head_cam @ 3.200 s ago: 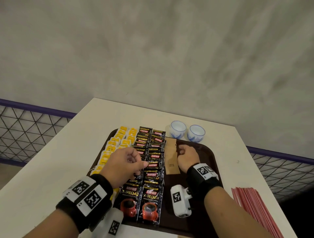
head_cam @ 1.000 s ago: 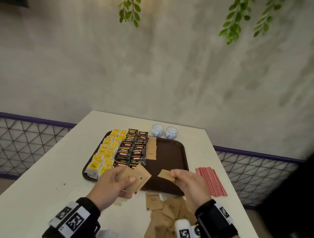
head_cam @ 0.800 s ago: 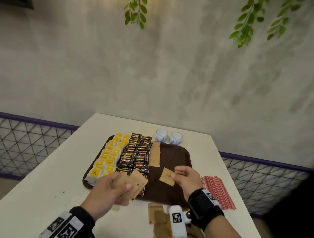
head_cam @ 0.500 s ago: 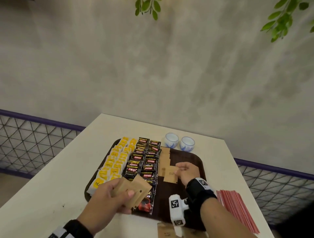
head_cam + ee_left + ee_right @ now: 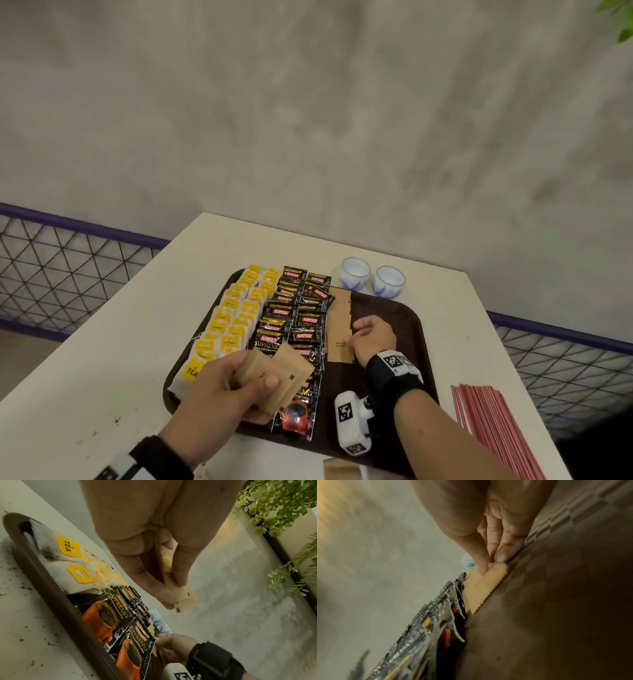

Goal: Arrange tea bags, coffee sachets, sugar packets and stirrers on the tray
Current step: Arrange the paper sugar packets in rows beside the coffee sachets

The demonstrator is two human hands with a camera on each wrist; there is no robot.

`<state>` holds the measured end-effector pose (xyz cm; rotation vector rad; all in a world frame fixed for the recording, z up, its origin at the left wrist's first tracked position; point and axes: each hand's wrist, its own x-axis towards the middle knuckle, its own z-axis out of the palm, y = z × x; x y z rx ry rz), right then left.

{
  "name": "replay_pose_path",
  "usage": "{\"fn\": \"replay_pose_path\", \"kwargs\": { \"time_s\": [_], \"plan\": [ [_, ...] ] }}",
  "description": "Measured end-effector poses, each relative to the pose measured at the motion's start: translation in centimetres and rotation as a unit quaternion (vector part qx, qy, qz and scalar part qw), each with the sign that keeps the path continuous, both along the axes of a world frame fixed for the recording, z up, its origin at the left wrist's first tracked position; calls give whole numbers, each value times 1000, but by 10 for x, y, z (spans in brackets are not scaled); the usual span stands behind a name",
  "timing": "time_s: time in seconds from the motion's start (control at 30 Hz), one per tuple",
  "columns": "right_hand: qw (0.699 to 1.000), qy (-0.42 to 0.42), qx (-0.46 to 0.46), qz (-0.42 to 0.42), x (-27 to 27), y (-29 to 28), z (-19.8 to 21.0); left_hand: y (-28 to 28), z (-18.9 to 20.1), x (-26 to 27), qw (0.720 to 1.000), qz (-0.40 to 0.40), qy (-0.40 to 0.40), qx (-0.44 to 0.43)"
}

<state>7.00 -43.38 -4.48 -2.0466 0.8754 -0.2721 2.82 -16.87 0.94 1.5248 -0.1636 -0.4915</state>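
Observation:
A brown tray (image 5: 407,318) holds two rows of yellow-tagged tea bags (image 5: 236,318), two rows of black coffee sachets (image 5: 298,322) and a column of brown sugar packets (image 5: 339,325). My left hand (image 5: 236,387) hovers over the tray's near left part and grips a small stack of brown sugar packets (image 5: 277,377), also seen in the left wrist view (image 5: 181,595). My right hand (image 5: 371,337) is low on the tray beside the column. Its thumb and fingertips (image 5: 503,555) pinch a sugar packet (image 5: 481,586) lying down next to the coffee sachets (image 5: 426,628).
Two small blue-and-white cups (image 5: 371,281) stand behind the tray. A pile of red stirrers (image 5: 493,431) lies on the white table (image 5: 102,377) at the right. Another brown packet (image 5: 342,471) lies at the near table edge. A wire fence runs behind the table.
My right hand carried one sugar packet from the near table edge onto the tray and lowered it at the column's near end. The left hand kept its stack and drifted slightly forward.

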Motion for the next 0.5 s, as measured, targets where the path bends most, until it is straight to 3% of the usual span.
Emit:
{"fn": "replay_pose_path", "kwargs": {
  "time_s": [0.5],
  "plan": [
    [998, 29, 41, 28, -10, 4, 7, -6, 0, 0, 999, -16, -15, 24]
  ]
}}
